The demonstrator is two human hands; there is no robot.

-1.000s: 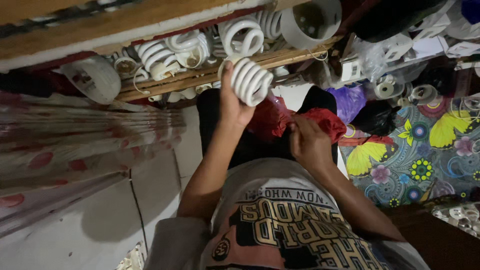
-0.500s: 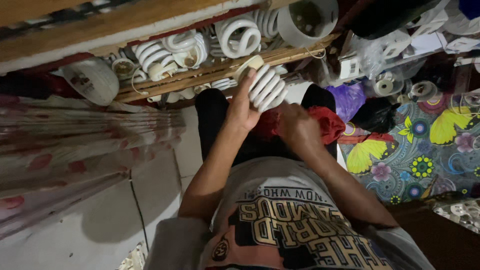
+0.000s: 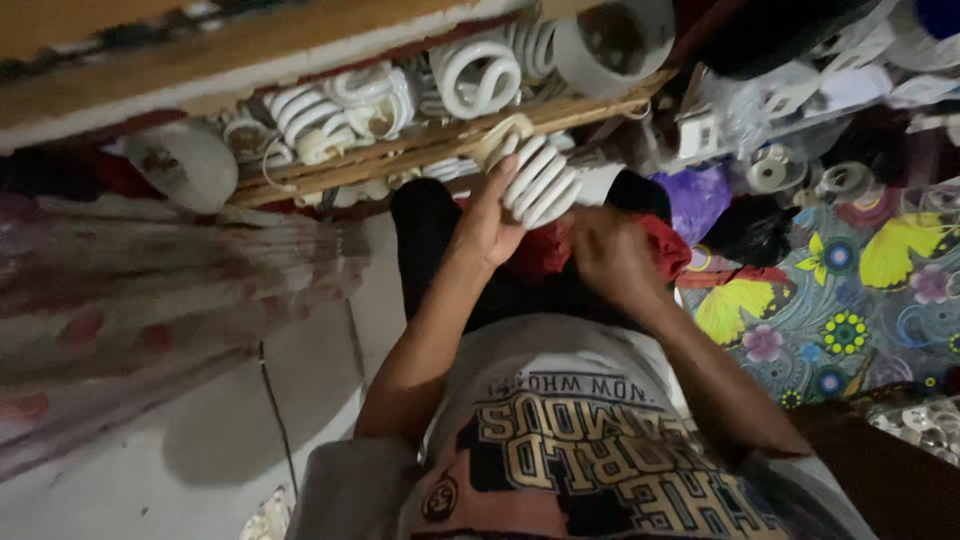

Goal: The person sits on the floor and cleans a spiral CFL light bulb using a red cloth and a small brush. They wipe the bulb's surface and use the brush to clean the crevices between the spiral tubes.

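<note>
My left hand [image 3: 487,218] is shut on a white spiral lamp bulb [image 3: 540,180] and holds it tilted just in front of the wooden shelf's edge [image 3: 420,150]. My right hand [image 3: 610,255] is blurred. It sits close to the right of the bulb, fingers curled on a red cloth [image 3: 665,245] in my lap. The two hands are almost touching. On the shelf lie several more white spiral bulbs [image 3: 475,75] and a white roll [image 3: 610,40].
A white round lamp shade [image 3: 180,165] lies at the shelf's left end. A flowered cloth [image 3: 850,290] covers the floor on the right, with a purple bag [image 3: 695,200], small white parts [image 3: 770,170] and clutter. Striped fabric [image 3: 130,300] hangs at the left over pale tiles [image 3: 230,440].
My left hand has brought the spiral bulb down from the shelf edge toward my lap and tilted it. My right hand has shifted left, closer to the bulb.
</note>
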